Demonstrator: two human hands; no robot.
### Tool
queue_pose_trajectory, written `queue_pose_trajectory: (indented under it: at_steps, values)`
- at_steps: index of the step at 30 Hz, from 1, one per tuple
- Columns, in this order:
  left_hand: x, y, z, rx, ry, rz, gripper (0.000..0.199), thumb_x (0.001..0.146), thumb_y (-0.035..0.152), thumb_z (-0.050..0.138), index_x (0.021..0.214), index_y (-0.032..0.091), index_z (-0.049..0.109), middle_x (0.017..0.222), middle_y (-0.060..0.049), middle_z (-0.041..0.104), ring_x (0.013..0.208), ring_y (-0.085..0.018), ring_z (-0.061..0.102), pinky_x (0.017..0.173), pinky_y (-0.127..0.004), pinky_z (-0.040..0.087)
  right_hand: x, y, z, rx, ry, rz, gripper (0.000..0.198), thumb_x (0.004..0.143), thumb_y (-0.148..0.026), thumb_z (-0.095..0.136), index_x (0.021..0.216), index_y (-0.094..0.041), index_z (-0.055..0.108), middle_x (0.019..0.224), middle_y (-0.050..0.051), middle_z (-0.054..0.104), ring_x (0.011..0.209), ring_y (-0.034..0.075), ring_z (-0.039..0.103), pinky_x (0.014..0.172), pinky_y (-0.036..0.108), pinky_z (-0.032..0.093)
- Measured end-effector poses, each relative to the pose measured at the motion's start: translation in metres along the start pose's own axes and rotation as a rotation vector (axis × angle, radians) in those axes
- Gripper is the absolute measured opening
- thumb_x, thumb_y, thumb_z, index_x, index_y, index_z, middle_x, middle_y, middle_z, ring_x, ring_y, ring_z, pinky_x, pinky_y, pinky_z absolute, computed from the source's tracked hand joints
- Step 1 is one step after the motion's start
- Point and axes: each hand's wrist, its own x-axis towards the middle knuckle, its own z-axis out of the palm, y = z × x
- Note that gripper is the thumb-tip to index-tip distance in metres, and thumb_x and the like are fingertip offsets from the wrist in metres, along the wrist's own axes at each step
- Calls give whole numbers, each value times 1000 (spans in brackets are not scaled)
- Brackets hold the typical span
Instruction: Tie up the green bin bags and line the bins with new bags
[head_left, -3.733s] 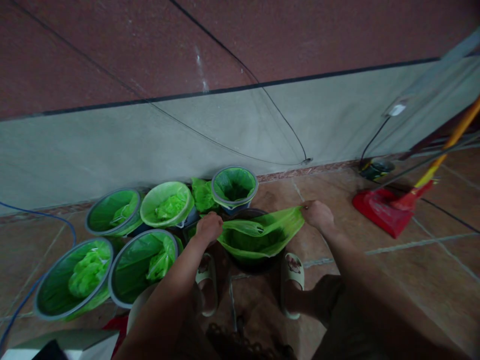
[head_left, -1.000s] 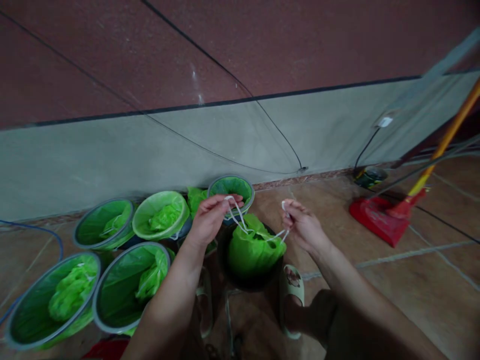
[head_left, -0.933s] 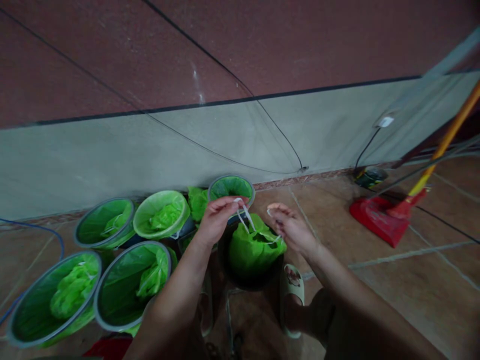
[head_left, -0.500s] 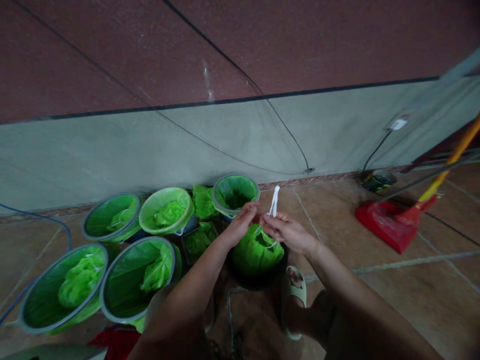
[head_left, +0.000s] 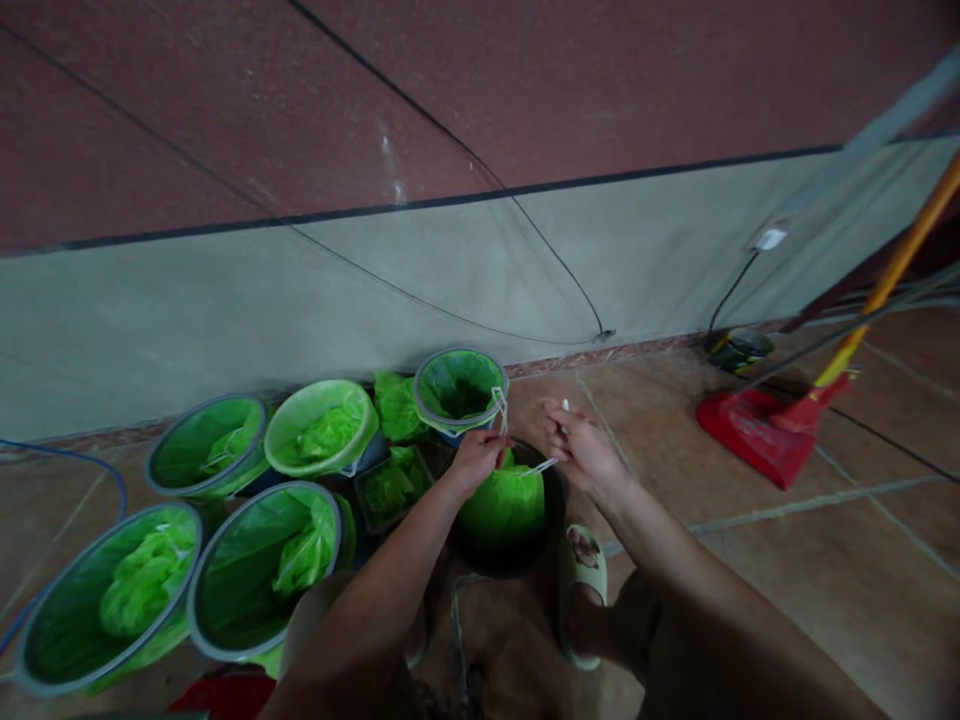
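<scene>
A green drawstring bag (head_left: 501,508) stands gathered inside a dark round bin (head_left: 551,520) between my feet. White drawstring loops come out of its top. My left hand (head_left: 481,458) is closed on one loop, whose end sticks up above the fingers. My right hand (head_left: 587,448) grips the other white drawstring (head_left: 541,466), which runs taut from the bag's mouth to the fingers. The hands are apart, on either side of the bag's closed top. What the bag holds is hidden.
Several bins lined with green bags stand at left, including a grey-rimmed bin (head_left: 262,570) and a bin by the wall (head_left: 460,385). At right lie a red dustpan (head_left: 757,430) and a small dark can (head_left: 741,350). A blue hose (head_left: 82,455) runs at far left.
My hands have moved apart from being together over the bag, each drawing a white drawstring. The bag's mouth has pulled closed. The view has shifted slightly.
</scene>
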Motion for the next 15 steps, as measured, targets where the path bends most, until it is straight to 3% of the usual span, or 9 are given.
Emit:
queue_pose_trajectory:
  at_steps: [3, 5, 7, 9, 12, 15]
  values:
    - [-14, 6, 10, 162, -327, 147, 21, 80, 24, 57, 63, 16, 67, 50, 4, 50, 49, -9, 41, 52, -22, 32, -6, -1, 12, 16, -184, 9, 34, 66, -42, 78, 85, -18, 62, 51, -10, 38, 40, 2, 15, 35, 18, 10]
    - [-26, 11, 17, 208, -504, 219, 19, 79, 17, 55, 68, 17, 71, 56, 4, 57, 54, -10, 47, 56, -22, 36, -6, -3, 14, 49, -205, 24, 35, 66, -41, 79, 86, -17, 63, 51, -11, 38, 41, 2, 14, 35, 18, 9]
    - [-33, 14, 21, 236, -585, 246, 23, 78, 13, 53, 77, 19, 75, 63, 3, 63, 60, -11, 52, 59, -22, 38, -2, -5, 12, 70, -180, 34, 36, 65, -40, 80, 87, -16, 64, 52, -10, 39, 41, 2, 16, 35, 17, 10]
    - [-34, 15, 20, 254, -590, 246, 23, 79, 15, 53, 80, 19, 76, 65, 3, 64, 63, -12, 53, 60, -22, 38, 2, -5, 7, 57, -151, 34, 37, 65, -41, 80, 88, -17, 63, 55, -9, 44, 41, 2, 20, 35, 17, 14]
    - [-27, 11, 14, 255, -481, 202, 24, 83, 27, 55, 76, 16, 74, 60, 2, 59, 59, -11, 49, 57, -21, 36, 9, 1, -4, -17, -129, -12, 40, 68, -48, 78, 89, -20, 61, 68, -5, 58, 50, 4, 42, 46, 17, 36]
    - [-17, 4, 6, 191, -336, 135, 31, 84, 34, 51, 73, 14, 72, 55, 2, 53, 53, -10, 44, 53, -22, 33, 14, 14, -18, -289, -151, -76, 41, 71, -54, 74, 90, -21, 59, 73, -3, 62, 63, 10, 55, 60, 22, 45]
